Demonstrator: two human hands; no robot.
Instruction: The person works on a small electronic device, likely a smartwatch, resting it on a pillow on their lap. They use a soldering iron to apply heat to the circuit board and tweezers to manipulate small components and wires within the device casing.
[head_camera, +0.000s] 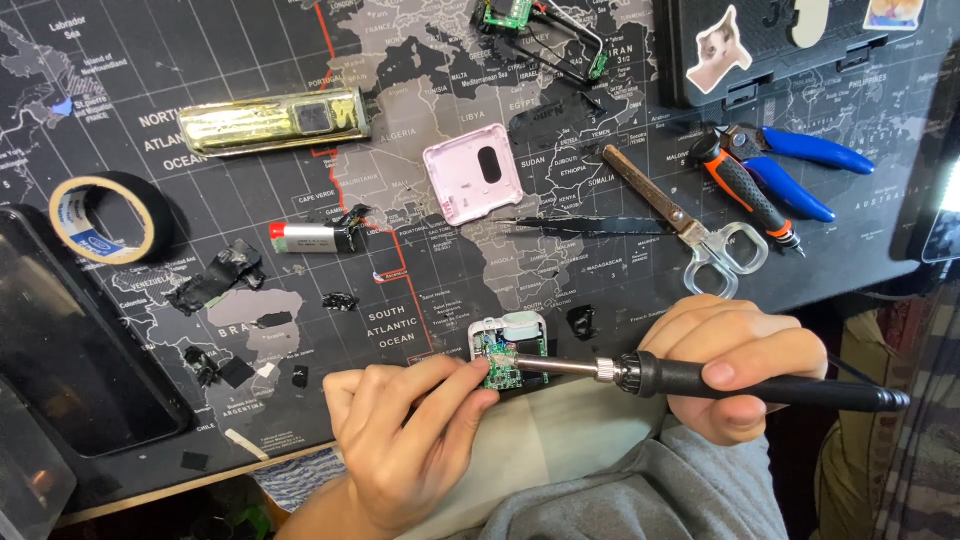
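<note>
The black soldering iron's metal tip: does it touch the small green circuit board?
Touching. The head view shows the black soldering iron's metal tip lying on the small green circuit board, with no gap visible, while the left hand's fingertips steady the board.

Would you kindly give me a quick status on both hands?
Left hand pinching small circuit board. Right hand holding soldering iron, tip on board. Nothing blocking.

Head camera looks steeply down (close) at desk (120, 480).
</note>
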